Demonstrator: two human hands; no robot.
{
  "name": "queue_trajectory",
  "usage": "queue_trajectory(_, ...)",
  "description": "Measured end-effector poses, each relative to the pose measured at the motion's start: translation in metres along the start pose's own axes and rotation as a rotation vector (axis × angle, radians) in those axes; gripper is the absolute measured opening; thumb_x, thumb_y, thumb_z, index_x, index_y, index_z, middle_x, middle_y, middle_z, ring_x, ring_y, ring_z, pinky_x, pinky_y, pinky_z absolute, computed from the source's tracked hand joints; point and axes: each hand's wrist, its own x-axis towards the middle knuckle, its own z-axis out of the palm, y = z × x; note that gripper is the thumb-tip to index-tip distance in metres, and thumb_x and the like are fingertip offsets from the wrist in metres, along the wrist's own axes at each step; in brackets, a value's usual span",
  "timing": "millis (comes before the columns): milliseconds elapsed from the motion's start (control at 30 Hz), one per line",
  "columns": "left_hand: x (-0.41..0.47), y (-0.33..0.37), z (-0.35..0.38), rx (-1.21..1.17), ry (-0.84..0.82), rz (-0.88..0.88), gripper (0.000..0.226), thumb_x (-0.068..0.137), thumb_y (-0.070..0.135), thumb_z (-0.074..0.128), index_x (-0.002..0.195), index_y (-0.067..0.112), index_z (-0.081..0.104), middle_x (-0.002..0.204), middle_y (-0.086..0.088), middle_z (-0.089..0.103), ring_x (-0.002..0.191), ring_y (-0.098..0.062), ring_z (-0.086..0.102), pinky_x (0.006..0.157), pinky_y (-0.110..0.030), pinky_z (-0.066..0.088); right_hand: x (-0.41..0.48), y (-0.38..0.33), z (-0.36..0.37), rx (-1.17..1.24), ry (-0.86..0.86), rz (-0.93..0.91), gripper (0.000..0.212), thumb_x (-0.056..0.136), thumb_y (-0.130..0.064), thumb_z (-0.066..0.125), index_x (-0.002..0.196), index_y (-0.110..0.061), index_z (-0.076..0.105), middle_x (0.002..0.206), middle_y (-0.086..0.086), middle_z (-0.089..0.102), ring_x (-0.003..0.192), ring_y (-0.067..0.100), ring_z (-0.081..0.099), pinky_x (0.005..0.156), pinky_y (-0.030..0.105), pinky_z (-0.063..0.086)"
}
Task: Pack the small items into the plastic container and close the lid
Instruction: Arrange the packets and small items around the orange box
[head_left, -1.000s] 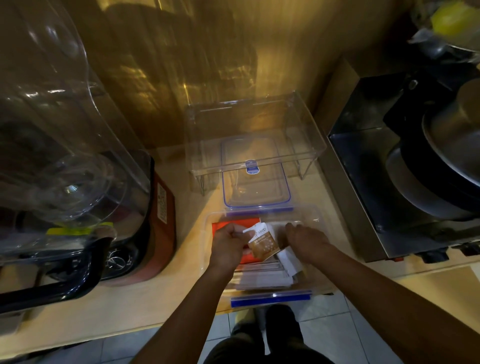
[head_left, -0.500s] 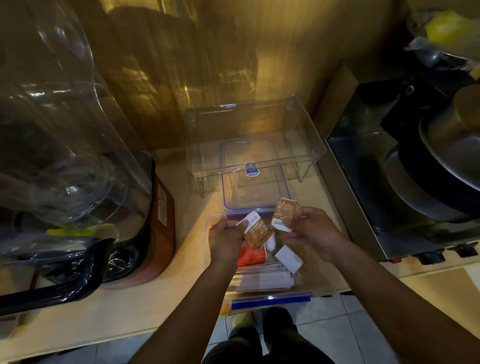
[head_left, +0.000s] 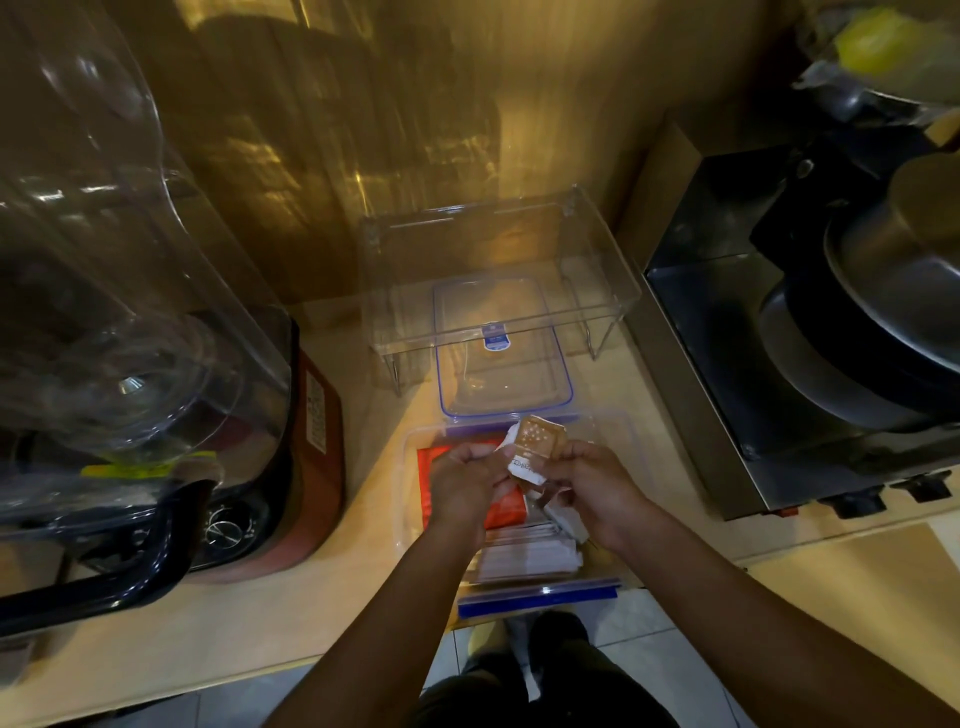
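Note:
A clear plastic container (head_left: 410, 467) with blue clips stands at the counter's front edge. Inside lie a red packet (head_left: 506, 512), white paper sleeves (head_left: 524, 556) and small white sachets. Its blue-rimmed clear lid (head_left: 504, 364) rests just behind it on the counter. My left hand (head_left: 465, 486) and my right hand (head_left: 587, 491) meet above the container, both pinching small brown-and-white sachets (head_left: 537, 441) held together between them.
A clear acrylic riser (head_left: 498, 249) straddles the far half of the lid. A large blender with a clear jug (head_left: 130, 332) fills the left. A steel appliance with a pan (head_left: 810, 364) stands at the right. The floor shows below the counter edge.
My right hand, which held one brown sachet apart, has brought it against the sachet in my left hand. Both hands now sit close together above the container.

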Motion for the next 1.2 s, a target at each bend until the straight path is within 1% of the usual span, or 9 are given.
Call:
queue_trajectory(133,0.0,0.002,0.0,0.145,0.03,0.061,0.012,0.082,0.002,0.067,0.073,0.008,0.06,0.075,-0.009,0.069,0.061,-0.014,0.07,0.056,-0.025,0.058,-0.001,0.0,-0.001,-0.061,-0.008,-0.015,0.011,0.081,0.001,0.065,0.092,0.002,0.066,0.082,0.014,0.067,0.064,0.024,0.052,0.058,0.029,0.041)
queue_trajectory(267,-0.001,0.006,0.003,0.468,0.007,0.225,0.008,0.083,0.003,0.066,0.076,0.001,0.062,0.086,-0.023,0.071,0.079,-0.03,0.069,0.073,-0.041,0.056,0.004,-0.015,-0.016,-0.345,-0.007,-0.178,0.015,0.079,-0.01,0.071,0.092,-0.009,0.063,0.079,0.0,0.064,0.066,0.013,0.06,0.051,0.021,0.046)
queue_trajectory(433,-0.006,0.005,0.009,0.563,-0.04,0.28,0.013,0.081,0.005,0.068,0.078,-0.007,0.063,0.084,-0.023,0.071,0.081,-0.032,0.069,0.074,-0.043,0.056,0.012,-0.031,-0.031,-0.753,-0.063,-0.354,0.022,0.077,-0.008,0.073,0.067,-0.021,0.059,0.069,-0.003,0.062,0.063,0.008,0.058,0.058,0.02,0.046)
queue_trajectory(600,-0.012,0.006,0.013,0.075,0.1,0.074,0.019,0.08,0.005,0.068,0.065,0.008,0.057,0.07,-0.011,0.065,0.064,-0.023,0.06,0.062,-0.032,0.051,0.015,-0.029,-0.028,-0.127,0.167,-0.234,0.021,0.084,-0.002,0.064,0.07,-0.009,0.05,0.053,0.01,0.062,0.038,0.017,0.057,0.038,0.022,0.043)
queue_trajectory(667,-0.014,0.005,0.015,-0.015,0.136,0.044,0.017,0.08,0.007,0.069,0.067,0.01,0.059,0.072,-0.01,0.067,0.066,-0.021,0.063,0.064,-0.032,0.052,0.009,-0.021,-0.023,0.153,0.166,-0.124,0.005,0.089,-0.002,0.057,0.085,0.0,0.056,0.061,0.013,0.062,0.033,0.012,0.053,0.034,0.02,0.041)
queue_trajectory(733,-0.016,0.003,0.02,-0.068,0.147,0.041,0.015,0.081,0.006,0.068,0.068,0.009,0.06,0.071,-0.012,0.067,0.064,-0.022,0.062,0.063,-0.031,0.052,0.004,-0.013,-0.017,0.254,0.115,-0.077,0.014,0.092,-0.003,0.052,0.096,0.007,0.061,0.067,0.015,0.059,0.033,0.01,0.049,0.034,0.021,0.038)
queue_trajectory(933,-0.023,-0.001,0.037,-0.083,0.156,0.101,0.024,0.081,-0.001,0.065,0.06,0.007,0.056,0.047,-0.006,0.06,0.045,-0.017,0.054,0.048,-0.024,0.047,0.004,0.004,-0.009,0.046,0.173,-0.08,0.016,0.092,-0.011,0.055,0.096,0.003,0.061,0.072,0.014,0.066,0.043,0.012,0.06,0.036,0.02,0.043)
queue_trajectory(1033,-0.023,-0.002,0.039,0.002,0.204,0.13,0.023,0.08,-0.002,0.066,0.061,0.007,0.057,0.051,-0.005,0.061,0.048,-0.016,0.055,0.055,-0.028,0.048,0.005,0.009,-0.017,-0.093,0.182,-0.071,0.004,0.089,-0.01,0.058,0.09,-0.007,0.056,0.081,0.011,0.069,0.062,0.02,0.068,0.042,0.023,0.046)
queue_trajectory(1200,-0.022,-0.004,0.034,0.146,0.224,0.141,0.016,0.082,-0.001,0.064,0.069,0.006,0.058,0.057,-0.004,0.066,0.047,-0.012,0.062,0.046,-0.021,0.051,0.009,0.011,-0.027,-0.345,0.176,-0.175,0.021,0.08,-0.01,0.069,0.088,-0.02,0.052,0.085,-0.004,0.059,0.073,0.008,0.057,0.055,0.024,0.047)
